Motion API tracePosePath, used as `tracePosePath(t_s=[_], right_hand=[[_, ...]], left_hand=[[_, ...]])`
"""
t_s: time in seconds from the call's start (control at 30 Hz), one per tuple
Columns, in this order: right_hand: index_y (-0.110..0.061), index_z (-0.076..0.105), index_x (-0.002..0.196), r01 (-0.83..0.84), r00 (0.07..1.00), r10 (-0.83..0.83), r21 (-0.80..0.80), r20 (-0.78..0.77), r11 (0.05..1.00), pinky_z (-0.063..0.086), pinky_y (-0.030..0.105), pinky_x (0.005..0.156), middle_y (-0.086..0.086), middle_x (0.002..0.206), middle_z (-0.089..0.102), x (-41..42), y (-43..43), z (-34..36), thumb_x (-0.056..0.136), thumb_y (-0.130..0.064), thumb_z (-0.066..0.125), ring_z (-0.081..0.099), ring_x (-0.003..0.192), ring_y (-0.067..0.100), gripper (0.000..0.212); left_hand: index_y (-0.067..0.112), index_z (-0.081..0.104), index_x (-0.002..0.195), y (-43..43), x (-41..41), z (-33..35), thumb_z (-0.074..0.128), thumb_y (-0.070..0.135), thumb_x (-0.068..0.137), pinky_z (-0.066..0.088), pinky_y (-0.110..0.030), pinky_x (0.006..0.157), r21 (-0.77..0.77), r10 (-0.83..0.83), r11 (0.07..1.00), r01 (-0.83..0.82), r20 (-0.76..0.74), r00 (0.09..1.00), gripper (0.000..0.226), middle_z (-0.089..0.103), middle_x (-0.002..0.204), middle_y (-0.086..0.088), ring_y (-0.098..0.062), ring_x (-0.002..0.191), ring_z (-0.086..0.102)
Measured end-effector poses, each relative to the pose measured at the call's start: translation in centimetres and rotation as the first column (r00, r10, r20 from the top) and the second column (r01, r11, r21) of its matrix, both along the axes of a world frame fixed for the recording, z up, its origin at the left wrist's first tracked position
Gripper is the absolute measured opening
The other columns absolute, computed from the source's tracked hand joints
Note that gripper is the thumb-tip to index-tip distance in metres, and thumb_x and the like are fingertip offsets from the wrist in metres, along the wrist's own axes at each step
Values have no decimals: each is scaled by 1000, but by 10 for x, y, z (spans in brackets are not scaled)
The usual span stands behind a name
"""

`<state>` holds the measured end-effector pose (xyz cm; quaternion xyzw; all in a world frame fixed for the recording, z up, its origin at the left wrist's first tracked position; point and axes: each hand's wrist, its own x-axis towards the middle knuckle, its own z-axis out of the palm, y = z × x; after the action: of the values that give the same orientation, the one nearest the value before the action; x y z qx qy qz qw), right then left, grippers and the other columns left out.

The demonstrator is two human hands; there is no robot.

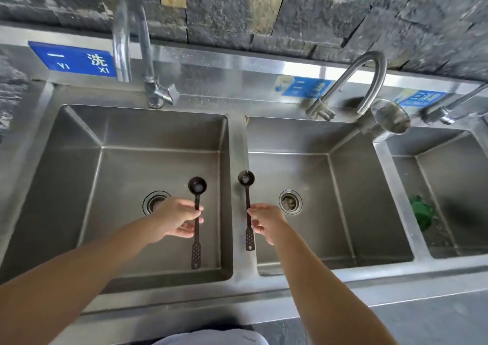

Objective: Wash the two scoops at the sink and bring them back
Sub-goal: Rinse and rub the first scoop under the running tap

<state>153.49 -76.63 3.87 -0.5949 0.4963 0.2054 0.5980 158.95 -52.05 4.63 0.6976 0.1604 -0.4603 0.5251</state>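
I hold two dark long-handled scoops over a steel sink. My left hand (177, 217) pinches the handle of the left scoop (197, 186), which hangs over the left basin (66, 165) with its bowl pointing away from me. My right hand (266, 220) grips the handle of the right scoop (246, 178), which sits above the divider (239, 146) between the left and middle basins. Both scoops have perforated flat handle ends pointing toward me. No water runs from the taps.
The left tap (126, 27) arches over the left basin, and a second tap (369, 80) stands behind the middle basin (343, 186). A third basin (449, 186) at right holds a green object (421, 211). Each of the two near basins has a drain strainer.
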Motion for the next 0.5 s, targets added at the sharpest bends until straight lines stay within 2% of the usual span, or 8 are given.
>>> tracePosePath(t_s=[0.13, 0.23, 0.3, 0.4, 0.5], right_hand=[[-14, 67, 78, -28, 999, 28, -6, -18, 1000, 50, 26, 46, 7, 64, 59, 20, -6, -16, 86, 1, 70, 51, 48, 15, 17], [-14, 68, 77, -65, 997, 63, -35, -43, 997, 48, 25, 42, 7, 60, 60, 30, -6, -26, 83, 0, 73, 52, 47, 15, 16], [-12, 70, 78, -70, 996, 67, -46, -54, 997, 48, 26, 44, 8, 58, 60, 33, -6, -30, 80, 2, 75, 53, 44, 16, 14], [-13, 70, 72, -67, 996, 61, -86, -63, 994, 58, 31, 53, 6, 56, 65, 34, -7, -30, 77, -1, 78, 61, 44, 17, 15], [-16, 69, 65, -62, 997, 56, -142, -46, 988, 57, 24, 44, 0, 47, 67, 30, -5, -28, 76, -5, 78, 68, 42, 16, 19]], left_hand=[[23, 71, 107, -10, 1, -4, 70, 11, 89, 60, -31, 58, 12, 76, 997, -76, -18, 997, 21, 79, 90, -10, -19, 66, 73], [18, 71, 108, -14, 0, -1, 68, 8, 90, 60, -30, 57, 21, 105, 994, -104, -43, 994, 20, 78, 94, -14, -16, 59, 71], [14, 71, 107, -15, -1, 2, 65, 8, 92, 61, -31, 63, 48, 89, 995, -88, -36, 995, 18, 76, 99, -15, -14, 56, 67], [9, 69, 109, -15, 1, 3, 62, 6, 94, 57, -31, 67, 81, 100, 992, -97, -33, 994, 17, 72, 100, -19, -17, 56, 62], [7, 69, 109, -13, 5, 2, 63, 6, 93, 57, -29, 63, 105, 120, 988, -116, -32, 992, 17, 72, 95, -15, -17, 57, 62]])
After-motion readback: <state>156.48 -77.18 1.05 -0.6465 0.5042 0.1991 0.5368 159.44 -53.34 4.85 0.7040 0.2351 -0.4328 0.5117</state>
